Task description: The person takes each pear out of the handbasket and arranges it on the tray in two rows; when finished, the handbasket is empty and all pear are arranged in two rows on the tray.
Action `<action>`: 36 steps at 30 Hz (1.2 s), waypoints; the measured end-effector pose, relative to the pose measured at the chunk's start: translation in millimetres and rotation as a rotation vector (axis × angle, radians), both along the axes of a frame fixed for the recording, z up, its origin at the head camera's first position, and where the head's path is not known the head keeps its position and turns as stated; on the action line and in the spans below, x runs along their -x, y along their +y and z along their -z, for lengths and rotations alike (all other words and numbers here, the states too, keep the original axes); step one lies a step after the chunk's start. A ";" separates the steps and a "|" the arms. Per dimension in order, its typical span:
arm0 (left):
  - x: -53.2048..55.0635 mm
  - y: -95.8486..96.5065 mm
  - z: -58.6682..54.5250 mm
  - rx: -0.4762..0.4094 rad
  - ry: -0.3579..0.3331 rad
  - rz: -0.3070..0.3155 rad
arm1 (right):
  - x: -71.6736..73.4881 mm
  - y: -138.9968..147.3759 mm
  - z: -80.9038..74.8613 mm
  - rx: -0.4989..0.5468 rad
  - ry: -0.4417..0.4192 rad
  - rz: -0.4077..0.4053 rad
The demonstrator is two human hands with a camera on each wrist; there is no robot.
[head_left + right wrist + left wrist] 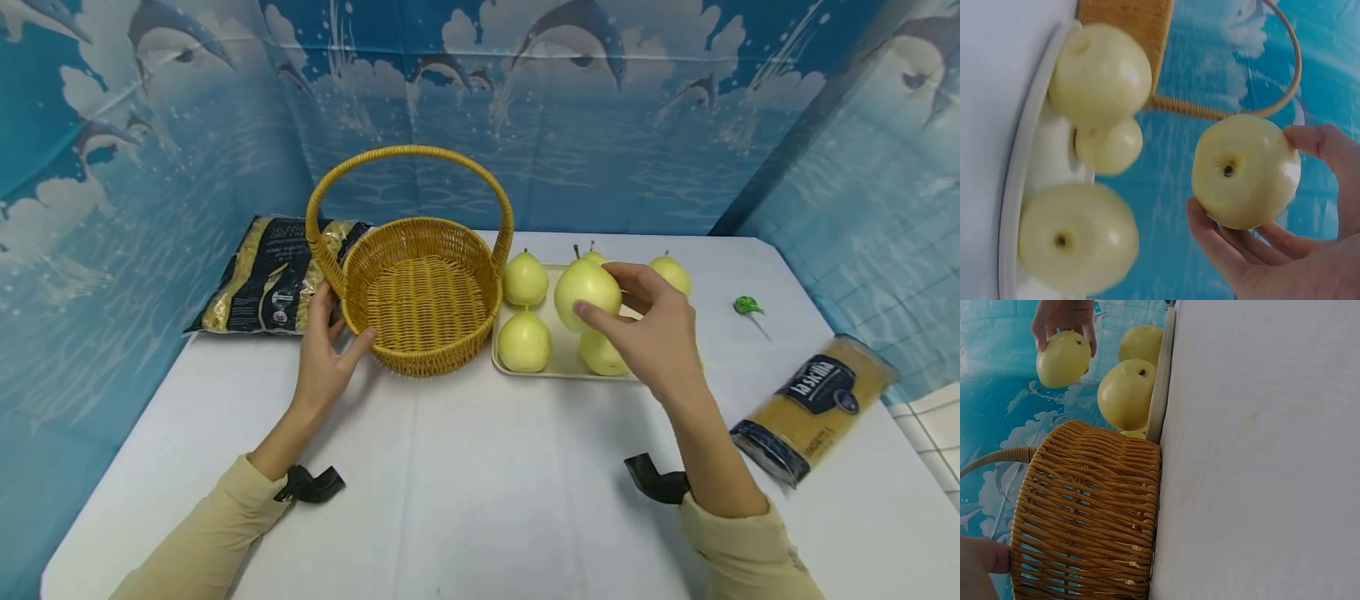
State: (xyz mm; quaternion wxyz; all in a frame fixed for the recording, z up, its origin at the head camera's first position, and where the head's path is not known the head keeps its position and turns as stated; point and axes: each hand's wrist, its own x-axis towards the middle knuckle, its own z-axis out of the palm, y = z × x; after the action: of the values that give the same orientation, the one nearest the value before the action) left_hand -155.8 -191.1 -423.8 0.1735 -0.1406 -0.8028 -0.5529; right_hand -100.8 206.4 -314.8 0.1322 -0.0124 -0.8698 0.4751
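Note:
My right hand [660, 329] holds a yellow-green pear [587, 293] between thumb and fingers, lifted above the tray [551, 374]. In the right wrist view the fingers curl round this pear [1246, 172], off to one side of the pears in the tray. Several other pears sit there, among them a front-left pear [524, 342] and a back-left pear [525, 278]. At the left, an upright wicker basket [431, 360] with a tall hoop handle has nothing inside. My left hand [324, 358] grips its left side near the handle's base, thumb at the rim; some fingertips are hidden.
Behind the basket on the left lies a black and yellow pasta bag [262, 279]. A spaghetti pack [816, 408] lies at the table's right, with a small green-topped pick [747, 306] beyond it. A dolphin-print curtain [450, 100] rises behind the table.

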 end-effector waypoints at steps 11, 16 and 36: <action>-4.7 -1.4 -3.7 0.016 -0.040 -0.030 | -3.8 58.9 11.0 -0.049 -0.146 0.203; -5.9 -0.2 -5.8 0.012 -0.036 -0.026 | -4.9 77.7 20.6 -0.077 -0.201 0.257; -4.1 1.3 -4.5 0.021 -0.029 -0.023 | -6.1 103.8 48.9 -0.314 -0.418 0.270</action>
State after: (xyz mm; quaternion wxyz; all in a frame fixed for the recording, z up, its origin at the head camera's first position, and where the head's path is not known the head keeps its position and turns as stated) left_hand -151.7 -189.8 -419.2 0.1665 -0.1251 -0.8125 -0.5445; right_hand -94.7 310.3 -363.7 0.0123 -0.2050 -0.9315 0.3002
